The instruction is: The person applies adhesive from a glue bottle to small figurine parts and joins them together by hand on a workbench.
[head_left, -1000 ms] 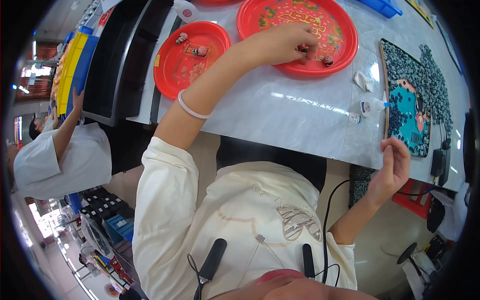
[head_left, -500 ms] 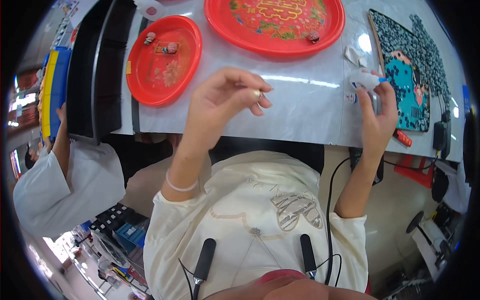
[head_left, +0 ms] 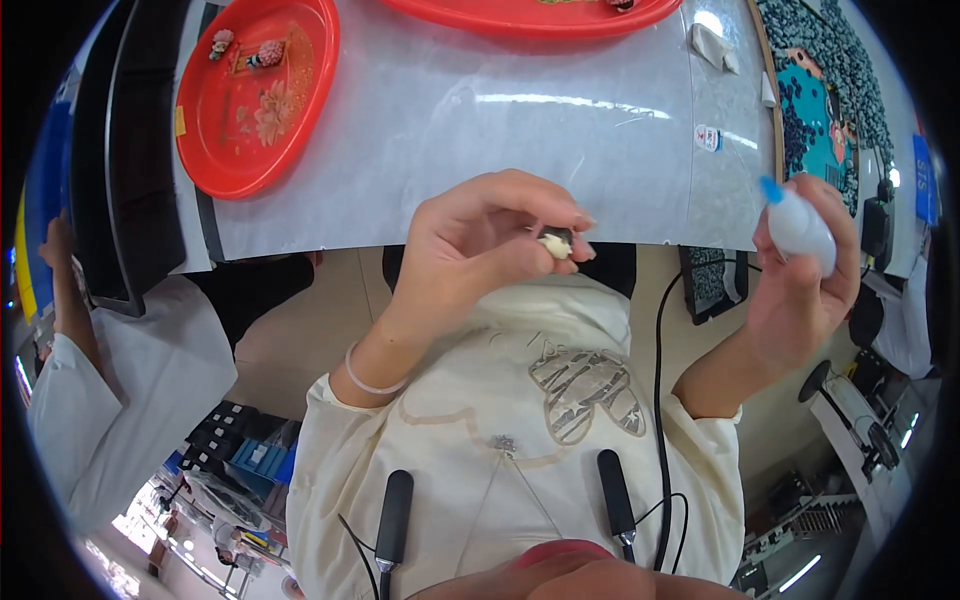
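Note:
Between the thumb and fingertips of my left hand [head_left: 490, 228] is a small cream-and-dark piece [head_left: 556, 241], partly covered by the fingers; its exact kind is unclear. My right hand [head_left: 806, 285] wraps around a white squeeze bottle [head_left: 802, 232] with a blue tip that points up and to the left. Both hands are raised near the table's front edge, well apart from each other. On the left, a red oval tray [head_left: 312, 120] carries a few small pinkish, bumpy figures [head_left: 266, 54].
A larger red tray [head_left: 520, 27] lies at the far edge of view. Dark beads [head_left: 845, 65] and a teal board [head_left: 800, 105] lie at right, near a crumpled white tissue [head_left: 712, 46]. A black bin [head_left: 150, 150] stands left, beside a white-sleeved person [head_left: 150, 380].
My right hand has lifted the bottle off the right side of the table toward me, its tip now turned up-left. My left hand has come lower and nearer; its small piece shows more clearly.

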A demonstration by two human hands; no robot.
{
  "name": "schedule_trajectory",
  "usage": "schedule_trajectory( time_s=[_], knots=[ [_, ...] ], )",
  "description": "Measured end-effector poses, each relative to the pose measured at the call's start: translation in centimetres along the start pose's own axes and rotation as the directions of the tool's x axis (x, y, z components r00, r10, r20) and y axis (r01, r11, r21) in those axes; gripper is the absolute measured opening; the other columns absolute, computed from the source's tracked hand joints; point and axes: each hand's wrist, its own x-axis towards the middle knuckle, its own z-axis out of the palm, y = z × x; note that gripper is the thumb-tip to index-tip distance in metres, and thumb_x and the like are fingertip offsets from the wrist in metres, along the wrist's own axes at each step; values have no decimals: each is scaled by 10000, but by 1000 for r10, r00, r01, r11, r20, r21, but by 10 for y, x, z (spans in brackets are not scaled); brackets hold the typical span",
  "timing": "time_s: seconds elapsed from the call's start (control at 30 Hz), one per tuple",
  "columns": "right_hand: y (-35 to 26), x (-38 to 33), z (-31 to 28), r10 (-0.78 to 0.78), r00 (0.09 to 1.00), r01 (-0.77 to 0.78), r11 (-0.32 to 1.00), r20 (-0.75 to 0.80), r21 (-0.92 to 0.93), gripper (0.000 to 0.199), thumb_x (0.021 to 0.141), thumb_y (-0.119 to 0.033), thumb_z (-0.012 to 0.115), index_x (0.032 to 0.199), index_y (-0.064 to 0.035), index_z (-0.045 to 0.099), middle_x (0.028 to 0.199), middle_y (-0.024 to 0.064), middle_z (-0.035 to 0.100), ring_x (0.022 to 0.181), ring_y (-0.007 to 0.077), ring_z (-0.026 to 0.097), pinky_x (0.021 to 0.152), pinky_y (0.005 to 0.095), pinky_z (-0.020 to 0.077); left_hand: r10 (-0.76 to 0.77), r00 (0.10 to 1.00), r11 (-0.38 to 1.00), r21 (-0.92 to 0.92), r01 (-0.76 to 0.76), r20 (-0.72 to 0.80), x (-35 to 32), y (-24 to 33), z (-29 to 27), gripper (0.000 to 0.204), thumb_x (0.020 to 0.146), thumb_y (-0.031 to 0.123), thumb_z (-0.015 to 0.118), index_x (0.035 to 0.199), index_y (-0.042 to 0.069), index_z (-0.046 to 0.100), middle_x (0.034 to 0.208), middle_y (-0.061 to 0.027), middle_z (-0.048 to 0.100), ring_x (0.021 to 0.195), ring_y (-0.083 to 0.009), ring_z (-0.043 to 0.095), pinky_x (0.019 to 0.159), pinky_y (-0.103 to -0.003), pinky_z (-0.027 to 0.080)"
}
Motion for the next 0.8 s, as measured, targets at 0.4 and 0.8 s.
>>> schedule_trajectory(
  time_s=[0.4,0.8],
  knots=[
    [-5,-2,31,-22,999,23,1000,-29,18,511,701,-400,609,900,51,476,783,171,534,745,220,506,661,294,407,78,993,997,-1,-79,91,1,-5,-3,220,739,14,577,943,-49,524,928,-133,542,821,-172,555,713,-247,469],
    [-31,-1,28,-379,860,451,879,342,-159,453,642,-264,644,898,66,469,692,220,561,467,162,402,434,258,338,100,994,992,66,-103,45,1,-10,4,293,683,152,646,883,-19,519,878,-153,542,733,-227,573,646,-312,493]
  ],
)
